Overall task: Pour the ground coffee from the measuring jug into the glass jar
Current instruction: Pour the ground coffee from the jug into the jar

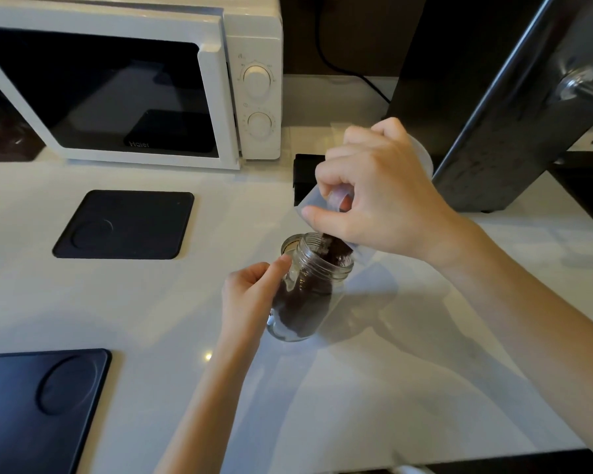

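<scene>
A clear glass jar [308, 285] stands on the white counter, leaning a little to the right, with dark ground coffee [305, 302] filling much of it. My left hand [254, 295] grips the jar's left side. My right hand [380, 196] holds the translucent plastic measuring jug [314, 203] by its handle, tipped steeply with its rim over the jar's mouth. A stream of ground coffee [336, 249] runs from the jug into the jar. Most of the jug is hidden behind my right hand.
A white microwave [144, 80] stands at the back left. Two black mats lie on the counter [356, 388], one [124, 224] in the middle left, one [38, 408] at the front left. A dark machine [514, 107] rises at the right. A small black box [303, 176] sits behind the jug.
</scene>
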{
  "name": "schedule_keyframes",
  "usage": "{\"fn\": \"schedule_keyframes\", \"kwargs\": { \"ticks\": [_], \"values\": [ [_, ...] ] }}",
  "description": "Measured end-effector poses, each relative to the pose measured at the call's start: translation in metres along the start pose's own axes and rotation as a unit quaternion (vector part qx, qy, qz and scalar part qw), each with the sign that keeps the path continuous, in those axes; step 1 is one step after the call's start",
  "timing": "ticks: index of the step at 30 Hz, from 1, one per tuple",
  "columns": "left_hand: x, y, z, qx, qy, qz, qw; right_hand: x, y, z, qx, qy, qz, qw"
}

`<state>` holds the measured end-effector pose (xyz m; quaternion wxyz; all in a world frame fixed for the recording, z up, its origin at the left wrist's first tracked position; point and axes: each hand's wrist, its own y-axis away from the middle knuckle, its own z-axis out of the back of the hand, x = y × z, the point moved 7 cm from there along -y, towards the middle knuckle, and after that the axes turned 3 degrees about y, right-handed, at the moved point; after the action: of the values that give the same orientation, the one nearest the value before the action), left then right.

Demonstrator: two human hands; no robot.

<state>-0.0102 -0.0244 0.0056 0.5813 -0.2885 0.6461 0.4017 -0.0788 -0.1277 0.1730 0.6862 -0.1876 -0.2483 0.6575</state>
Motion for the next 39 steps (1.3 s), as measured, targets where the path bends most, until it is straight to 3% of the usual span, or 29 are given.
{"fn": "schedule_keyframes", "kwargs": {
  "ticks": [29,35,39],
  "values": [
    [-0.003,0.003,-0.002,0.001,0.005,-0.008,1.000,0.007,0.004,0.001,0.009,0.012,0.019,1.000],
    [-0.004,0.004,-0.002,0.005,0.005,-0.017,1.000,-0.016,0.006,0.001,0.025,-0.058,-0.075,0.995],
    [-0.001,0.004,0.002,-0.005,0.006,-0.020,1.000,-0.052,0.021,-0.001,-0.001,-0.203,-0.203,0.958]
  ]
}}
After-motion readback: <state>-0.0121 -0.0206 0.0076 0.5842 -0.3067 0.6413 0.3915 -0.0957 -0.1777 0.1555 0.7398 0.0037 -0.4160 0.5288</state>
